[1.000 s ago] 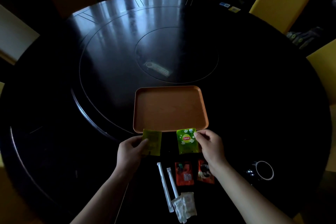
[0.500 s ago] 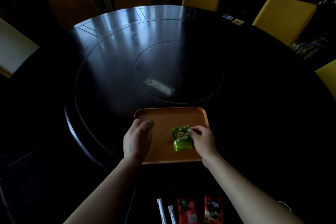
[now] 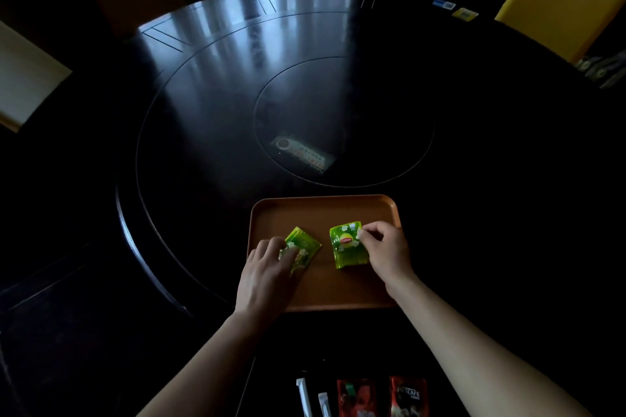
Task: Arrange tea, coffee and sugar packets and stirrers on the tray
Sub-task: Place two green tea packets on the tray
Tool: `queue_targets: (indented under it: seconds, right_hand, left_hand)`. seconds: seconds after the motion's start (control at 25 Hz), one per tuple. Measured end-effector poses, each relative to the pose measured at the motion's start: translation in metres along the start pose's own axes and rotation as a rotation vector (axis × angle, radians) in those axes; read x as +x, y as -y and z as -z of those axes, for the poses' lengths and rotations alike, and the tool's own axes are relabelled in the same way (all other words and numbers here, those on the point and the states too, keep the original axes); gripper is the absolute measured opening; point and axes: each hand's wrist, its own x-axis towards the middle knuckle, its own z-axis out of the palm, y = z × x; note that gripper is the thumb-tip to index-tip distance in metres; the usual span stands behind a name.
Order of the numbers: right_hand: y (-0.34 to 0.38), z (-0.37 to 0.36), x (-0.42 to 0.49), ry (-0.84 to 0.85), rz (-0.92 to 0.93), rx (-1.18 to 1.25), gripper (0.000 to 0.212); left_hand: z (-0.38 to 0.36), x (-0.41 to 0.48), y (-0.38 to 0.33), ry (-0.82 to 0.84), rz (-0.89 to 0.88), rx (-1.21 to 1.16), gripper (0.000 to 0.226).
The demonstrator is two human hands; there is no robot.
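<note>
An orange tray lies on the dark round table in front of me. Two green tea packets rest flat on it. My left hand presses its fingers on the left tea packet, which is tilted. My right hand pinches the top right corner of the right tea packet, which shows a Lipton logo. At the bottom edge lie two white wrapped stirrers and two red coffee packets, all partly cut off. No sugar packets are in view.
The dark round table has a raised turntable with a glass centre holding a label. Yellow chairs stand around the far side. Small cards lie near the far right edge.
Both hands carried the green tea packets from the table's near edge onto the tray and lowered them flat. The view tilted up, so the stirrers and coffee packets slid to the bottom edge.
</note>
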Motion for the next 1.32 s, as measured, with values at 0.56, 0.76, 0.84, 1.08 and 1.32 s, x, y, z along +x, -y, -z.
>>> queue_targets:
  seconds: [0.56,0.76,0.84,1.08,1.32]
  right_hand:
    - [-0.003,0.007,-0.025,0.124,0.536,-0.635,0.042]
    - [-0.001,0.003,-0.029,0.14,0.523,-0.733,0.04]
    - [0.0,0.003,-0.027,0.157,0.531,-0.737,0.04]
    - [0.004,0.003,-0.022,0.165,0.477,-0.685,0.041]
    - [0.005,0.0,-0.022,0.159,0.453,-0.656,0.041]
  left_hand:
    - [0.001,0.009,0.011,0.087,-0.04,0.041,0.046]
    - [-0.003,0.007,0.014,0.139,-0.093,-0.042,0.04]
    - [-0.005,0.011,0.015,0.122,-0.109,-0.039,0.029]
    - [-0.002,0.016,0.019,0.044,-0.15,-0.03,0.046]
    - [-0.006,0.012,-0.002,0.131,0.001,0.058,0.05]
